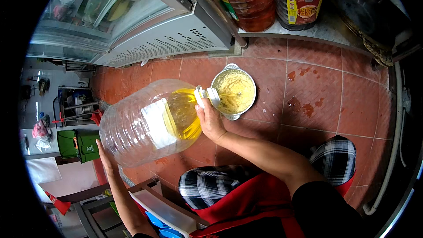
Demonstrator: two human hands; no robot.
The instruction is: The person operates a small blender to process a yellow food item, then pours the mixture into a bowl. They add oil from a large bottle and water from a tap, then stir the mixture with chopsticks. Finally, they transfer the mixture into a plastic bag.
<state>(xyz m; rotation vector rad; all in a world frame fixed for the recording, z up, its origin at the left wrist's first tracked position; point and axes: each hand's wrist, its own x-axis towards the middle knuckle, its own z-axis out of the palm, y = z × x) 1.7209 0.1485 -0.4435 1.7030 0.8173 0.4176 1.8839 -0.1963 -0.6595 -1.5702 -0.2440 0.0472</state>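
Observation:
A large clear plastic jug [132,127] with some yellow oil near its neck lies tilted across the view, mouth to the right. From its white spout a thin stream runs into a metal pot with two side handles [232,117], which stands on the floor and holds a pale yellow, crumbly-looking mass [236,87]. My right hand [211,119] grips the jug by the neck at the white handle ring. At the jug's base, my left hand [107,157] supports the bottom, its fingers partly hidden behind the plastic.
Red floor tiles [310,86] carry wet spots right of the pot. Along the top are a metal-framed glass cabinet [158,44] and a low shelf with large bottles [299,3] and a dark pan [357,10]. A green bin [89,145] and a white plastic container [165,210] are at left.

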